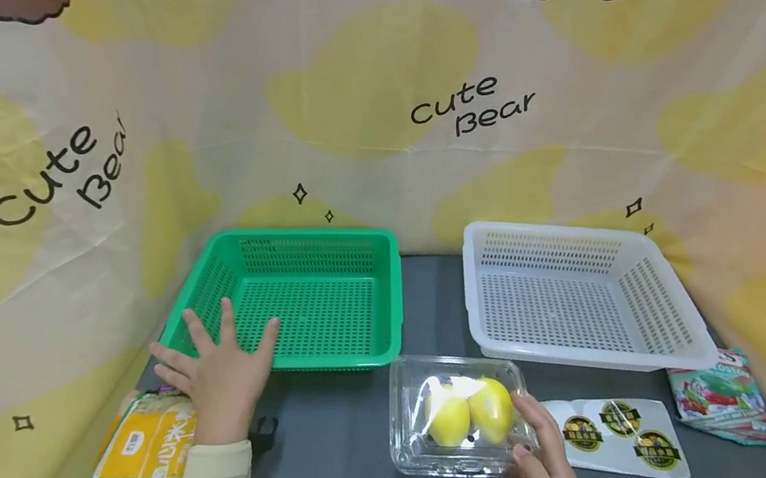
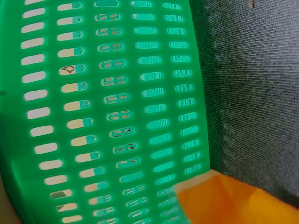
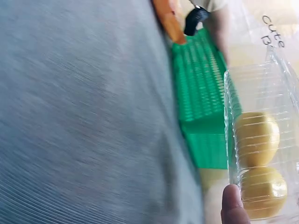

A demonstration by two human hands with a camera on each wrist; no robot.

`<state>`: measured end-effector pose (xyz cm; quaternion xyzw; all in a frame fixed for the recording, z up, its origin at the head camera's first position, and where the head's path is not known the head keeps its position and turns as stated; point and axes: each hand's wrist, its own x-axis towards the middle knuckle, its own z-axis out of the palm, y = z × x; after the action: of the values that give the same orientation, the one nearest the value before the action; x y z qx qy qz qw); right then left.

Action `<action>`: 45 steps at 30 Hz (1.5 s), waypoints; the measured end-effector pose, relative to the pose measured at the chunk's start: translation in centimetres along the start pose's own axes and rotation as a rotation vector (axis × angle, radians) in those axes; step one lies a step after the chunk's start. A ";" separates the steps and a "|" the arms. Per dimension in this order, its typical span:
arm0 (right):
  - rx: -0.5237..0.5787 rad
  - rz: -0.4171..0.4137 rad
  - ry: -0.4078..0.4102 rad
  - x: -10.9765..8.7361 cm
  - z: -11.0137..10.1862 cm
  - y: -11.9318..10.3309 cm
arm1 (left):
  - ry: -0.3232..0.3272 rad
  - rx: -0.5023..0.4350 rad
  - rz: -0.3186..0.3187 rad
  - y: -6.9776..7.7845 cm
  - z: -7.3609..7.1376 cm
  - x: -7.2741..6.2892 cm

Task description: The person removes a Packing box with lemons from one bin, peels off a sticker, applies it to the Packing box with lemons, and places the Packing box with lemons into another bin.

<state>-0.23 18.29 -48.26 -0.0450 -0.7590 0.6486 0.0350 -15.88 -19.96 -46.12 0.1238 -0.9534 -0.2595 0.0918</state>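
Note:
My right hand (image 1: 547, 457) grips the right end of a clear plastic clamshell box (image 1: 417, 445), thumb on the near side. Inside the box lie two yellow fruits (image 1: 447, 416), possibly lemons, side by side; the right wrist view shows the same fruits (image 3: 257, 140) through the ribbed wall. With fingers spread, my left hand (image 1: 226, 381) is at the near left corner of a green perforated basket (image 1: 395, 292). Whether it touches the rim, I cannot tell. The left wrist view is mostly filled by the basket's side wall (image 2: 96, 135).
A white perforated basket (image 1: 483, 294) stands at the back right. Before it lies a sheet of round stickers (image 1: 618, 441), with a green and red packet (image 1: 722, 402) to its right. An orange food bag (image 1: 141, 453) lies left of my left forearm. Printed fabric (image 1: 357, 83) hangs behind.

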 end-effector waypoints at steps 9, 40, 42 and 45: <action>-0.025 0.087 0.023 -0.8 1.4 2.3 | -0.001 0.002 0.004 0.1 -0.1 0.2; -0.615 -0.261 0.078 -1.4 2.7 5.5 | 0.009 -0.004 0.005 0.0 0.0 0.1; -0.628 -0.268 0.071 -1.3 2.6 5.5 | 0.008 -0.002 0.007 0.0 0.1 0.1; -0.642 -0.293 0.064 -1.2 2.5 5.7 | 0.008 0.000 0.007 -0.1 0.1 0.1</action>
<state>0.84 16.56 -54.28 0.0353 -0.9211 0.3633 0.1358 -16.03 -20.00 -46.23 0.1217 -0.9534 -0.2585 0.0965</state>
